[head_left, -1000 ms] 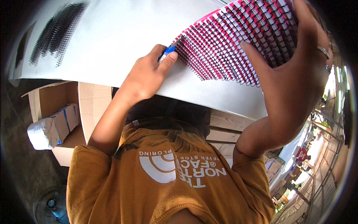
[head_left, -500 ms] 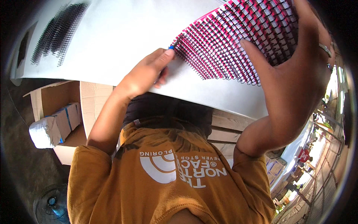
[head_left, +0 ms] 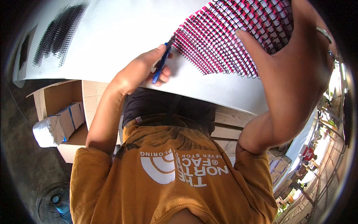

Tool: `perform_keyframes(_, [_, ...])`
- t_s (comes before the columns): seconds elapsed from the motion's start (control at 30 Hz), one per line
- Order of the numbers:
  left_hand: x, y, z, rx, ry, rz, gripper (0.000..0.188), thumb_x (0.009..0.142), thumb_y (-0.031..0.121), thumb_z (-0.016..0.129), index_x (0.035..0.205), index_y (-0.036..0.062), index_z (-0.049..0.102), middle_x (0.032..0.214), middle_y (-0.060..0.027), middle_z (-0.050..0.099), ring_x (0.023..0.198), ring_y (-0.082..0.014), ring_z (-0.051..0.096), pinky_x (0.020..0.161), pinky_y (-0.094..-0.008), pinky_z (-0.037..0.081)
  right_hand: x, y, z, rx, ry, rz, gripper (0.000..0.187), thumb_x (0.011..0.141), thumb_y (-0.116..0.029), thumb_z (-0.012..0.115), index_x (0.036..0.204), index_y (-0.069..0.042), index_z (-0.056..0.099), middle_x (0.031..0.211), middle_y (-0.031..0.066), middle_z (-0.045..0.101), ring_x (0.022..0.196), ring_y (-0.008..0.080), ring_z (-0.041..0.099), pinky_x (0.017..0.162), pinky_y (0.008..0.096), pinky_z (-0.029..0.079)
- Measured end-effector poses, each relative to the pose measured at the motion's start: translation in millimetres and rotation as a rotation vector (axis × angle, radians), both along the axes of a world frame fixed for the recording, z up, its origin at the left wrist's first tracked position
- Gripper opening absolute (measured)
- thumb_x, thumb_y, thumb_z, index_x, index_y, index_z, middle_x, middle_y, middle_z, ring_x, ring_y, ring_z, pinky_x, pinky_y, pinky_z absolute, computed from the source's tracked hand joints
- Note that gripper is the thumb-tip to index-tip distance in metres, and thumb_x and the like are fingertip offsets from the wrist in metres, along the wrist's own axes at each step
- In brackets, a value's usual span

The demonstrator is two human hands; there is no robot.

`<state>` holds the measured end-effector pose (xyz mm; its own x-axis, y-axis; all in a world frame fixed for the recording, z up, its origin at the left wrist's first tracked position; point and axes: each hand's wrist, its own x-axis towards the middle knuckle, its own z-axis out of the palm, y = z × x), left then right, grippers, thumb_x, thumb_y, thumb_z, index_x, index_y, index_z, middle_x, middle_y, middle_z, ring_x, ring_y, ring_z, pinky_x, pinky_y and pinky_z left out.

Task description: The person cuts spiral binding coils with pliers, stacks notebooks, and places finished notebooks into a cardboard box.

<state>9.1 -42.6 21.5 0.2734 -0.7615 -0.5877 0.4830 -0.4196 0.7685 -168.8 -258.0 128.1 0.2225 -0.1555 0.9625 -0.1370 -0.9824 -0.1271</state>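
Note:
A fanned row of spiral-bound books (head_left: 223, 44) with black wire coils and pink-and-white edges lies on the white table (head_left: 123, 41). My left hand (head_left: 143, 69) is closed round blue-handled pliers (head_left: 161, 65), whose dark jaws reach the coil ends at the row's left corner. Whether the jaws grip a wire is too small to tell. My right hand (head_left: 298, 63) spans the row's right side, thumb stretched over the coils and apart from the fingers. The upper edge of the picture cuts off its fingertips.
Loose black wire coils (head_left: 59, 31) lie in a heap at the table's far left. Below that side stands an open cardboard box (head_left: 61, 95) with a wrapped bundle (head_left: 61, 125) inside. A fan (head_left: 56, 201) is on the floor at lower left.
The pliers have turned in my left hand, so their blue handles now show along their length. My right hand and the row of books have shifted slightly left and up in view.

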Motion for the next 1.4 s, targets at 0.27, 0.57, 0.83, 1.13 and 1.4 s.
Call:
perform_keyframes(0.27, [10,9,-28,-0.367,0.555,0.071,0.056,0.097,0.044,0.028,0.112,-0.0047,0.051,0.081,-0.0204,0.061,0.064,-0.0263,0.065,0.052,-0.0341,0.054,-16,-8,-1,-0.001,-0.027,-0.021,0.067,0.089,-0.034,0.048,0.139,-0.003,0.016,0.136,0.0261,0.024,0.122,0.0378,0.035,0.097,0.0533,0.038])
perform_keyframes(0.57, [-8,-4,0,0.031,-0.032,-0.013,0.055,0.097,0.045,0.026,0.112,-0.0012,0.052,0.089,-0.0172,0.064,0.082,-0.0259,0.066,0.063,-0.0345,0.053,-22,-20,-6,0.0,-0.072,-0.051,0.068,0.089,-0.035,0.047,0.14,-0.002,0.014,0.137,0.0266,0.023,0.124,0.0385,0.034,0.097,0.0541,0.037])
perform_keyframes(0.83, [-5,2,-16,-0.228,0.483,0.115,0.061,0.095,0.049,0.027,0.118,-0.0031,0.048,0.09,-0.02,0.061,0.079,-0.0294,0.065,0.063,-0.0423,0.058,-18,23,1,-0.017,-0.102,-0.066,0.069,0.09,-0.036,0.046,0.141,-0.002,0.013,0.139,0.027,0.022,0.125,0.0391,0.033,0.098,0.0547,0.037])
perform_keyframes(1.13, [2,7,-16,-0.177,0.408,0.112,0.057,0.097,0.045,0.025,0.117,-0.0024,0.048,0.08,-0.0143,0.058,0.066,-0.0237,0.061,0.056,-0.0394,0.056,-31,16,-128,0.75,0.255,0.245,0.117,0.061,-0.048,0.079,0.139,0.004,0.01,0.14,0.023,0.022,0.131,0.0315,0.023,0.105,0.0454,0.021])
perform_keyframes(1.4, [3,6,-21,-0.264,0.652,0.093,0.059,0.097,0.044,0.021,0.123,-0.0039,0.043,0.083,-0.0164,0.057,0.076,-0.03,0.062,0.072,-0.0501,0.053,-1,21,-169,0.84,0.769,0.164,0.103,0.053,-0.039,0.085,0.126,0.003,0.026,0.122,0.0236,0.044,0.117,0.0396,0.039,0.102,0.05,0.025])
